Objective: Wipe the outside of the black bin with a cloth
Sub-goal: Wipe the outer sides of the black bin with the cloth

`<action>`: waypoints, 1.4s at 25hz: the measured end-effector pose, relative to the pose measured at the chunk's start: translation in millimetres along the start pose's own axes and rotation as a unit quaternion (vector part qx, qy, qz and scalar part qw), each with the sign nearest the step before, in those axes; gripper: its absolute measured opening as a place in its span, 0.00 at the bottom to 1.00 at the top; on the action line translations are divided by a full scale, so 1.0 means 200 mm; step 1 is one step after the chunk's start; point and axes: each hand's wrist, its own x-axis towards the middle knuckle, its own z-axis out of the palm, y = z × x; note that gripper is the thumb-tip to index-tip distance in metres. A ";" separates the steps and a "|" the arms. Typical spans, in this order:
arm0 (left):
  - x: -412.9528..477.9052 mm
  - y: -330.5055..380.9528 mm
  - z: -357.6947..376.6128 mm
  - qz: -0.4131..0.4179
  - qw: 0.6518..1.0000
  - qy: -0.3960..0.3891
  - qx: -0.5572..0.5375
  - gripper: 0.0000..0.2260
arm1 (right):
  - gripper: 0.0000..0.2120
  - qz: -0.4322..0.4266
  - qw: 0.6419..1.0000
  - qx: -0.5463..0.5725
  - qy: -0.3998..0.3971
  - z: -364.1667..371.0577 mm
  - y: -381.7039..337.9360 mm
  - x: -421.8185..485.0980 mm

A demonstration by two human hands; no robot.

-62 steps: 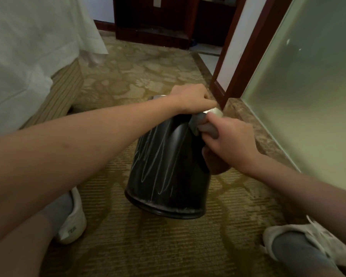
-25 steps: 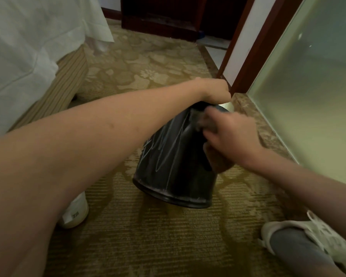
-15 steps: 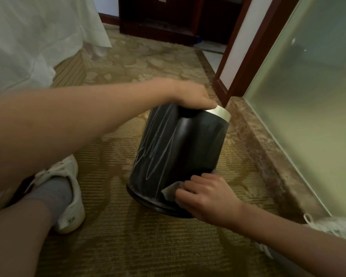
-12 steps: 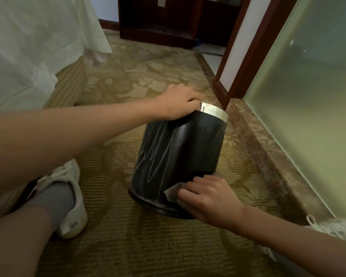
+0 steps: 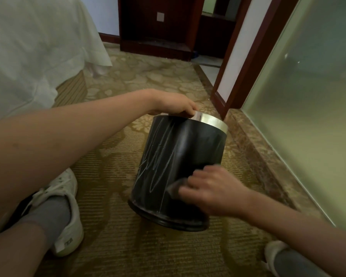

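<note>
Black bin [image 5: 180, 162] on the carpet [image 5: 128, 246], centre of view, tilted with its silver rim [image 5: 210, 119] away. Left hand [image 5: 174, 104], closed on the far rim, steadies it for wiping; right hand [image 5: 212, 188], blurred, apparently presses a grey cloth [image 5: 174, 186] against the lower near wall.

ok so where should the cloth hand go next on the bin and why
Probably slide the right hand and its cloth leftward across the black bin. Pale streaks show on the left part of the wall, while the cloth sits low on the right. The left hand grips the metal rim, steadying the tilted bin.
</note>
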 end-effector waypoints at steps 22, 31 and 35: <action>0.13 0.19 -0.02 -0.060 0.995 -0.078 0.024 0.18 | 0.12 0.116 0.991 0.058 0.017 -0.07 -0.03 0.08; 0.16 0.19 0.01 -0.056 0.994 -0.091 0.027 0.18 | 0.09 0.359 0.929 -0.004 0.089 -0.14 0.13 0.08; 0.17 0.19 0.01 -0.058 0.994 -0.083 0.033 0.19 | 0.07 0.133 0.989 0.069 -0.004 -0.01 -0.22 -0.06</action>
